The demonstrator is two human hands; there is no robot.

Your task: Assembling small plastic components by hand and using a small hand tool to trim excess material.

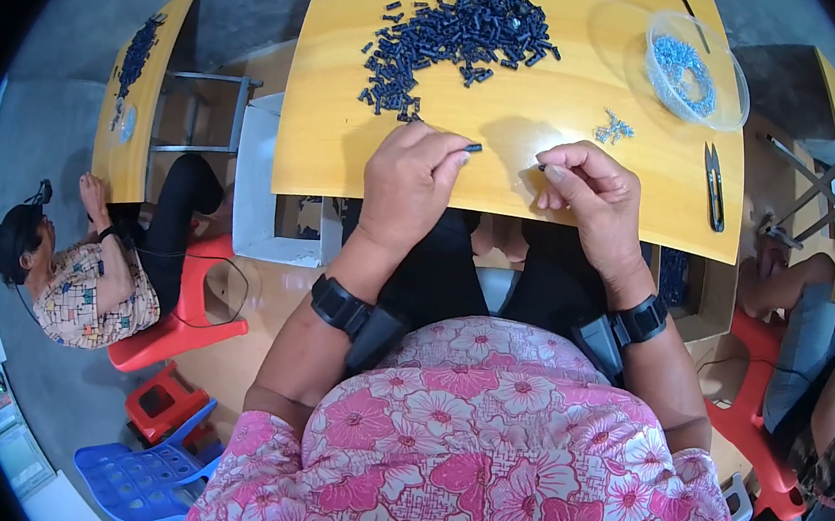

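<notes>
1. Left hand: closed in a thumb-and-finger pinch on one black piece, over the near part of the surface. We see the far end poking out past the fingertips, pointing right; we'd guess that's to leave the end exposed.
2. Right hand: thumb and index finger pinched on a dark bit, too small for us to identify; the other fingers curl in. The two hands are apart, tips facing each other, likely so both ends stay in our sight.
3. Black pile: heaped ahead of the left hand, a tail trailing down almost to it. We read that as easy reach for that side.
4. Clear bowl: far right, holding blue-silver bits; loose bits lie nearer the right hand, presumably spilled out for quick picking.
5. Snips: flat by the right edge, blades pointing away, probably parked out of the way.
6. Looks: we call the black piece short, narrow, rod-like, dark, slightly shiny. Finer detail we can't make out.
</notes>
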